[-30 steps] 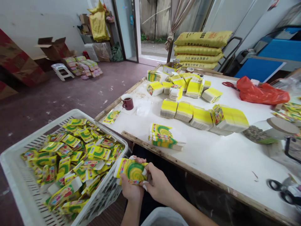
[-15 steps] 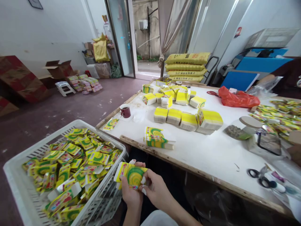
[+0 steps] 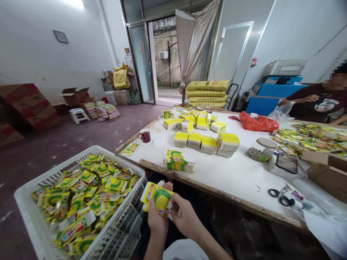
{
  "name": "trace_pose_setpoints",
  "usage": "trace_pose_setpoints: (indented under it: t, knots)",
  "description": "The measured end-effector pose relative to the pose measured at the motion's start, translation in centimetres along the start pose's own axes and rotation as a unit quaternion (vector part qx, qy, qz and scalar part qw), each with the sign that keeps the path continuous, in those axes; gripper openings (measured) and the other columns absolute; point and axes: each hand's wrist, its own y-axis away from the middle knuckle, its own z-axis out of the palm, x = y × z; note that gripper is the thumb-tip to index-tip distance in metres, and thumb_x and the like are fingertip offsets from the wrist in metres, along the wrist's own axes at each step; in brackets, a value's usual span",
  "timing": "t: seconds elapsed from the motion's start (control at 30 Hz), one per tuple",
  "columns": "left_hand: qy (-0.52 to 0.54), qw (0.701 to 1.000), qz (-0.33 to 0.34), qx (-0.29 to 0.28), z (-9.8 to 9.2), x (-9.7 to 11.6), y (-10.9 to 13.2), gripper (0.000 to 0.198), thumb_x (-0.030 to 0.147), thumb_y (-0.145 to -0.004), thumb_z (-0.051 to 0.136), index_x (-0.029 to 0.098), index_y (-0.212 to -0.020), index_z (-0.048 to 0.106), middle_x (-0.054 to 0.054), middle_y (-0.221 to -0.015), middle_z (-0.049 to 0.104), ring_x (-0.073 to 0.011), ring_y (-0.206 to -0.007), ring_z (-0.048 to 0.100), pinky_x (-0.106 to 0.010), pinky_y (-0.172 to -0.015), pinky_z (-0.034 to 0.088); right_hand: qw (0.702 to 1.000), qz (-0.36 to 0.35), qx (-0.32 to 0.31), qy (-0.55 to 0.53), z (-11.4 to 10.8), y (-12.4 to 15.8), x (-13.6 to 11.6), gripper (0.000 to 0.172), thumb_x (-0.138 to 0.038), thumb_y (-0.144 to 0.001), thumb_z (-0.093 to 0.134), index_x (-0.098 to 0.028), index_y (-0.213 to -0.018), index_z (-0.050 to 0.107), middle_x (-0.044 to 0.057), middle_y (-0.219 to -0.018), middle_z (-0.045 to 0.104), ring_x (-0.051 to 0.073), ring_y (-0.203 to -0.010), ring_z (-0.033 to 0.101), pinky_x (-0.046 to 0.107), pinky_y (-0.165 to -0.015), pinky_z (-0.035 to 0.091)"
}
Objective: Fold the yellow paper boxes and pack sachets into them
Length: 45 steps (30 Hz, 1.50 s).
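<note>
Just past the table's near edge, my left hand (image 3: 157, 219) is closed around a yellow and green printed carton (image 3: 159, 196), thumb on its face and fingers behind. White flaps stick out at the carton's left end. My right hand (image 3: 187, 216) pinches the right end, and its fingertips partly cover it. To the left, a white plastic crate (image 3: 25, 207) holds a heap of similar cartons (image 3: 90, 195). On the table directly beyond my hands lies a stack of flat printed cartons (image 3: 176, 162).
Bundles of cartons (image 3: 208, 143) and a dark red mug (image 3: 145, 136) rest on the white table (image 3: 225, 177). Toward the right are a red plastic bag (image 3: 257, 121), a phone (image 3: 286, 162), scissors (image 3: 284, 199) and a heap of packets. Another person (image 3: 320, 99) sits at the far right.
The view has tilted up and turned slightly right, showing more of the person at the far right. Both hands still hold the carton, in nearly the same pose.
</note>
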Motion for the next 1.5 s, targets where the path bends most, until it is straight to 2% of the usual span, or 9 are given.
trace_pose_setpoints:
  t: [0.23, 0.33, 0.57, 0.73, 0.87, 1.03, 1.13, 1.23, 1.5]
  knots:
    - [0.026, 0.996, 0.051, 0.075, 0.5, 0.0, 0.0, 0.048, 0.061, -0.073, 0.068, 0.015, -0.089, 0.072, -0.011, -0.087, 0.075, -0.0276, -0.081, 0.072, -0.040, -0.075, 0.060, 1.000, -0.011, 0.006, 0.003, 0.3, 0.2, -0.1, 0.018, -0.012, -0.064, 0.055, -0.021, -0.074, 0.044, -0.004, -0.071, 0.049, 0.012, -0.066, 0.041, 0.024, -0.060, 0.033]
    - [0.041, 0.993, 0.090, 0.059, 0.8, 0.3, -0.1, 0.043, 0.057, -0.077, 0.065, 0.015, -0.086, 0.069, -0.007, -0.077, 0.070, -0.0230, -0.073, 0.069, -0.037, -0.074, 0.059, 1.000, -0.017, 0.011, -0.020, 0.9, 0.4, 0.0, 0.016, -0.013, -0.065, 0.055, -0.021, -0.074, 0.045, -0.003, -0.073, 0.051, 0.012, -0.067, 0.043, 0.024, -0.062, 0.035]
    - [0.021, 0.997, 0.071, 0.037, 1.2, 1.0, 0.1, 0.049, 0.064, -0.074, 0.067, 0.015, -0.077, 0.065, -0.004, -0.070, 0.060, -0.0178, -0.069, 0.060, -0.031, -0.073, 0.056, 0.994, 0.015, -0.003, -0.104, 1.6, 0.6, -0.5, 0.017, -0.018, -0.067, 0.060, -0.021, -0.074, 0.045, -0.004, -0.072, 0.049, 0.011, -0.066, 0.041, 0.024, -0.060, 0.035]
    - [0.045, 0.991, 0.115, 0.044, 1.3, 1.6, 0.1, 0.045, 0.062, -0.074, 0.069, 0.018, -0.074, 0.058, 0.001, -0.065, 0.050, -0.0134, -0.060, 0.051, -0.027, -0.062, 0.051, 0.974, 0.028, -0.010, -0.226, 1.8, 0.3, -0.2, 0.031, -0.031, -0.071, 0.068, -0.023, -0.093, 0.048, -0.005, -0.075, 0.051, 0.011, -0.067, 0.048, 0.024, -0.064, 0.041]
    - [0.043, 0.990, 0.119, 0.056, 1.1, 1.6, -0.2, 0.045, 0.062, -0.075, 0.069, 0.019, -0.076, 0.057, 0.001, -0.068, 0.049, -0.0135, -0.062, 0.050, -0.026, -0.062, 0.050, 0.989, 0.007, -0.003, -0.146, 1.8, 0.5, 0.2, 0.034, -0.022, -0.075, 0.062, -0.022, -0.108, 0.054, 0.000, -0.084, 0.059, 0.014, -0.074, 0.055, 0.027, -0.069, 0.047]
    - [0.026, 0.989, 0.133, 0.058, 1.2, 1.6, -0.2, 0.047, 0.064, -0.076, 0.068, 0.018, -0.073, 0.056, 0.001, -0.068, 0.049, -0.0130, -0.063, 0.049, -0.025, -0.062, 0.048, 0.999, -0.031, -0.003, 0.006, 1.6, 1.1, 0.7, 0.033, -0.012, -0.073, 0.058, -0.020, -0.105, 0.065, 0.005, -0.097, 0.063, 0.018, -0.084, 0.057, 0.031, -0.076, 0.049]
    - [0.016, 0.989, 0.135, 0.056, 1.3, 1.6, -0.1, 0.046, 0.064, -0.077, 0.066, 0.019, -0.073, 0.056, 0.001, -0.068, 0.049, -0.0135, -0.063, 0.049, -0.025, -0.062, 0.048, 1.000, -0.021, -0.013, 0.003, 1.6, 1.3, 0.9, 0.038, -0.011, -0.072, 0.061, -0.020, -0.109, 0.062, 0.005, -0.097, 0.062, 0.017, -0.081, 0.057, 0.030, -0.074, 0.050]
    - [0.024, 0.989, 0.137, 0.054, 1.4, 1.6, 0.0, 0.042, 0.060, -0.081, 0.065, 0.019, -0.077, 0.057, 0.001, -0.068, 0.050, -0.0138, -0.063, 0.050, -0.026, -0.062, 0.048, 1.000, -0.012, 0.025, -0.012, 1.7, 1.3, 1.3, 0.051, -0.009, -0.070, 0.061, -0.022, -0.119, 0.054, 0.001, -0.091, 0.061, 0.015, -0.078, 0.056, 0.028, -0.073, 0.049]
    - [0.022, 0.988, 0.143, 0.047, 1.6, 1.6, 0.1, 0.040, 0.058, -0.077, 0.070, 0.019, -0.081, 0.060, 0.001, -0.071, 0.053, -0.0147, -0.066, 0.054, -0.026, -0.066, 0.051, 0.991, -0.113, 0.029, 0.064, 1.6, 1.4, 1.5, 0.058, -0.002, -0.072, 0.053, -0.024, -0.126, 0.054, 0.006, -0.105, 0.061, 0.020, -0.093, 0.057, 0.033, -0.083, 0.048]
